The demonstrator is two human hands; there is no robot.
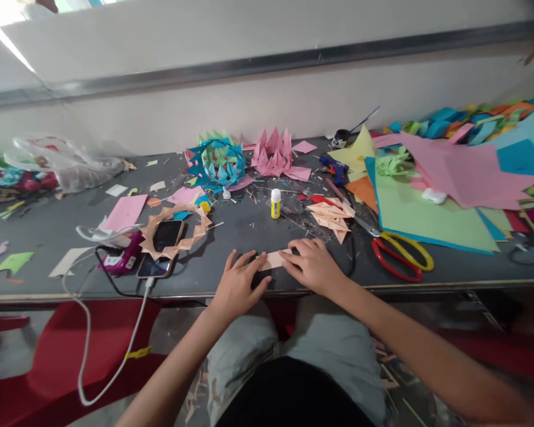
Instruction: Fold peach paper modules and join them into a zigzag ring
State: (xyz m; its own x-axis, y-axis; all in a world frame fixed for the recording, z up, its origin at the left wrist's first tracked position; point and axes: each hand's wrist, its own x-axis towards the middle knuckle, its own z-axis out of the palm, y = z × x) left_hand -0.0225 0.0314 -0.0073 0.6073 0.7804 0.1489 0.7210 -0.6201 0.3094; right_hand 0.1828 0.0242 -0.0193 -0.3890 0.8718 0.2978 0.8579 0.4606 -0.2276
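Note:
A small peach paper strip [273, 260] lies flat near the table's front edge, under the fingers of both hands. My left hand [241, 281] presses on its left end with fingers spread. On its right end rest the fingers of my right hand [314, 267], stretched out and partly covering the paper. Beyond the hands a glue stick [275, 204] with a white cap stands upright. Folded peach paper pieces [331, 216] are piled to the right, and a ring of folded peach paper [187, 242] sits at the left, partly over a phone [161, 249].
Scissors [403, 255] with red and yellow handles lie at the right, beside stacked coloured paper [431, 219]. Blue [218, 163] and pink [273, 152] folded paper pieces stand at the back. A purple power adapter [123, 252] and white cable [88, 332] are at the left.

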